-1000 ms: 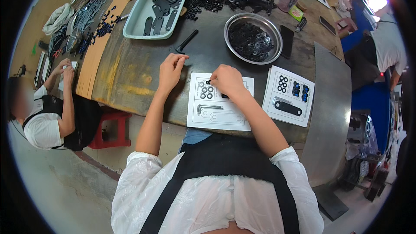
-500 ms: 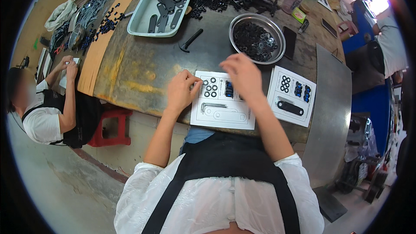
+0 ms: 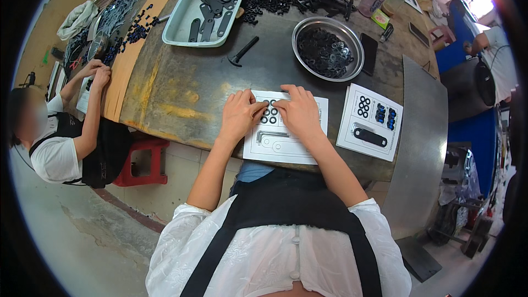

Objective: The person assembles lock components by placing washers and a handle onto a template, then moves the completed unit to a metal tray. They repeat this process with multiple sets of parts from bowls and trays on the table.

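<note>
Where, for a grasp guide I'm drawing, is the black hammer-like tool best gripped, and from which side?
Probably the middle of its handle, the right hand brought down from the right. The tool lies on the table, its slim, straight handle slanting away to the right, leaving length to close around; the wider head sits crosswise at the near end.

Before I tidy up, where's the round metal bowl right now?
In the head view, the metal bowl sits on the table right of centre, beyond the right hand, with a flat black slab just to its right.
</note>
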`<control>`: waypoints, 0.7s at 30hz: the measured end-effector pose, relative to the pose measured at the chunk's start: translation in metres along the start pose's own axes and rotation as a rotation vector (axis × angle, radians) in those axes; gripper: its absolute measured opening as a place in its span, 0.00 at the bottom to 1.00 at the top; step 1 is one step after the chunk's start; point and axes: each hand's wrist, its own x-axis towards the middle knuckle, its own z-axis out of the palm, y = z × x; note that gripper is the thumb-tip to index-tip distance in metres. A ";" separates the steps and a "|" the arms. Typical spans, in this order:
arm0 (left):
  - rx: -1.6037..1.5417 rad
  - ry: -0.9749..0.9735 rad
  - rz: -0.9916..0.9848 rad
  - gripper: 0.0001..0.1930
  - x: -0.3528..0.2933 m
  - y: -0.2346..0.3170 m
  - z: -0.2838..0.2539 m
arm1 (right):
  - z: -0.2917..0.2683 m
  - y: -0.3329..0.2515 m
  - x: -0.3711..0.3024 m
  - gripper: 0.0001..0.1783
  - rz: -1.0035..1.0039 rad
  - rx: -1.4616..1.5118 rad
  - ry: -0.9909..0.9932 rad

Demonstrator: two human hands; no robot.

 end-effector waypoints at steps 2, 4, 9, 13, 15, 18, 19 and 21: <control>-0.004 -0.008 -0.005 0.08 -0.002 -0.001 0.001 | -0.002 -0.001 -0.002 0.07 0.010 0.012 -0.011; -0.005 -0.011 -0.011 0.08 -0.002 0.001 0.000 | -0.002 -0.002 -0.003 0.07 0.018 0.007 -0.018; -0.043 0.014 0.012 0.07 -0.002 0.002 -0.003 | -0.002 -0.003 -0.006 0.07 0.034 0.039 -0.009; -0.080 -0.044 0.039 0.07 -0.005 0.003 -0.011 | -0.011 -0.009 -0.010 0.08 0.042 0.047 -0.045; -0.074 -0.077 0.056 0.08 -0.008 0.002 -0.013 | -0.011 -0.011 -0.014 0.08 0.040 0.024 -0.056; -0.060 -0.068 0.066 0.09 -0.010 0.002 -0.013 | -0.007 -0.010 -0.017 0.08 0.033 -0.012 -0.046; -0.059 -0.062 0.068 0.09 -0.011 0.001 -0.012 | -0.006 -0.011 -0.017 0.08 0.032 -0.013 -0.045; -0.059 -0.060 0.069 0.09 -0.012 0.001 -0.011 | -0.004 -0.010 -0.018 0.08 0.030 0.003 -0.040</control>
